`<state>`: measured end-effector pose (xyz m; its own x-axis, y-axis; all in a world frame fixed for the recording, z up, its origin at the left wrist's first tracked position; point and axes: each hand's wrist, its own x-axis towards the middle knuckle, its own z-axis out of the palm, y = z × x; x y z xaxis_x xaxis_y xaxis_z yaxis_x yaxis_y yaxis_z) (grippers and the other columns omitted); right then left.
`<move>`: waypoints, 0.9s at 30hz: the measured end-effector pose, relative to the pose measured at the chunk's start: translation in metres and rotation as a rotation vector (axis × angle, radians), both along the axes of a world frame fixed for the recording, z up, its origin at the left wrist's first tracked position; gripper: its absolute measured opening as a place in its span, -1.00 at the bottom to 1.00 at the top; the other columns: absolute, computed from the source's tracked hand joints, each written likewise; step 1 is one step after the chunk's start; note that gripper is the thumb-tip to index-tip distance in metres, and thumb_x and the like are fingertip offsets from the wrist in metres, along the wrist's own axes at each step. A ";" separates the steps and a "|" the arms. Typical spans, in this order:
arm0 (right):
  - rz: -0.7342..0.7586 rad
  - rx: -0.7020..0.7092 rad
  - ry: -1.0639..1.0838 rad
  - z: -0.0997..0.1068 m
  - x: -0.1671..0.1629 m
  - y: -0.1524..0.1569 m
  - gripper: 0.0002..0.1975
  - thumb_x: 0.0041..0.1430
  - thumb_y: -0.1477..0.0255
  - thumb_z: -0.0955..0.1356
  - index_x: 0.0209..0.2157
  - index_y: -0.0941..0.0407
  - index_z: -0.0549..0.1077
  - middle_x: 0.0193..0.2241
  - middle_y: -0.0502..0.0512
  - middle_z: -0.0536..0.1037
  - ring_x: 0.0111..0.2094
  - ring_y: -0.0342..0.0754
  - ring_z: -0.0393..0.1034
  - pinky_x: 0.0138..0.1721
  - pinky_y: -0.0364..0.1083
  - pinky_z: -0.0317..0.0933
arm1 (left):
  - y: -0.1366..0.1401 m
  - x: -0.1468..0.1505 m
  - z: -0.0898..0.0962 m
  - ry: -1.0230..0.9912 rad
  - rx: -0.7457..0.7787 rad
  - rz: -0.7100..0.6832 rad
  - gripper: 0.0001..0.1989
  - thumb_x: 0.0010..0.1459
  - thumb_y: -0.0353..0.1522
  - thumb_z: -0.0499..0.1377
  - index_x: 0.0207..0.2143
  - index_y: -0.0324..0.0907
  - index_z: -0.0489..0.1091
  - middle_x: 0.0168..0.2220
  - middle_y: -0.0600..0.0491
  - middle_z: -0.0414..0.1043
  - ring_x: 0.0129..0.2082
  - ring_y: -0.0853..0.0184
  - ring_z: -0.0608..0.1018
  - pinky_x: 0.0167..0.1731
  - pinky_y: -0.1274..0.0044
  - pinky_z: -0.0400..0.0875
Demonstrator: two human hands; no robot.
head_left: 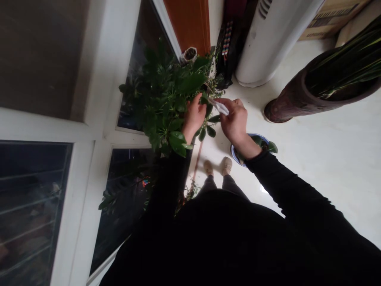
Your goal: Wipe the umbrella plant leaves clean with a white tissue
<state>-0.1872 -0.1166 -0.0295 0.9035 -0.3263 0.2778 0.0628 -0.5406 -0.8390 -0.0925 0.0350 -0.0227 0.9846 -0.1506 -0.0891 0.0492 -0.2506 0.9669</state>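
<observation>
A bushy potted plant with glossy green leaves (178, 140) grows by the window. Among its foliage, my left hand (195, 115) is closed with a leaf (204, 98) at its thumb and fingertips; other leaves partly cover the fingers. Just to the right, my right hand (236, 121) pinches a crumpled white tissue (219, 106). The tissue's far end reaches up to the leaf by my left fingertips. Both hands are close together, a small gap between them.
White window frames (98, 79) run along the left. A blue-rimmed pot (233, 153) sits on the floor under my right forearm. At right stands a tall dark planter (293, 93); behind are a white cylindrical unit (264, 43) and a small white pot (190, 53).
</observation>
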 end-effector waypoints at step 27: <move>0.143 -0.147 -0.043 -0.017 -0.011 0.030 -0.58 0.47 0.47 0.30 0.23 -0.09 0.58 0.25 0.01 0.65 0.02 0.17 0.49 0.11 0.25 0.46 | -0.001 -0.014 0.010 -0.030 0.228 0.005 -0.55 0.33 -0.54 0.19 -0.64 -0.14 0.28 -0.60 0.18 0.27 -0.48 0.40 0.30 -0.39 0.50 0.20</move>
